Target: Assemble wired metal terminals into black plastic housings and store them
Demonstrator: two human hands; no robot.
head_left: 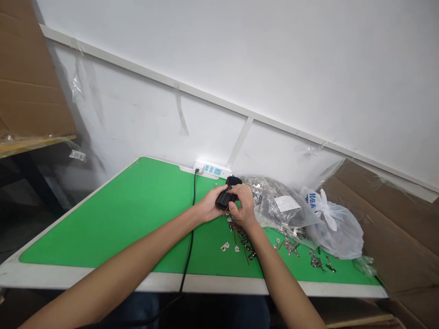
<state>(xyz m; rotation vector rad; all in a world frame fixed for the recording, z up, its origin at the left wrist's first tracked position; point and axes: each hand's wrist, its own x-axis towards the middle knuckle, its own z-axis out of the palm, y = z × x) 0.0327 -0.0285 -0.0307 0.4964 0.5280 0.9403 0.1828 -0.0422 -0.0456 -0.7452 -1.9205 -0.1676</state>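
Both hands meet at the far side of the green mat. My left hand [210, 205] cups a small black plastic housing [224, 199] from the left, and my right hand [243, 206] pinches its right side. Thin red wires [233, 194] run from the housing, partly hidden by my fingers. Below my hands, small metal terminals [243, 237] lie scattered on the mat, some with dark or red wires attached. Two loose white-and-silver terminals [225, 246] sit apart to the left.
The green-topped table [103, 219] has a white border. A white power strip [211, 169] at the wall feeds a black cord [192, 233] across the mat. A clear bag of metal parts [274, 205] and a white plastic bag [336, 230] lie right. Cardboard [387, 228] stands beyond.
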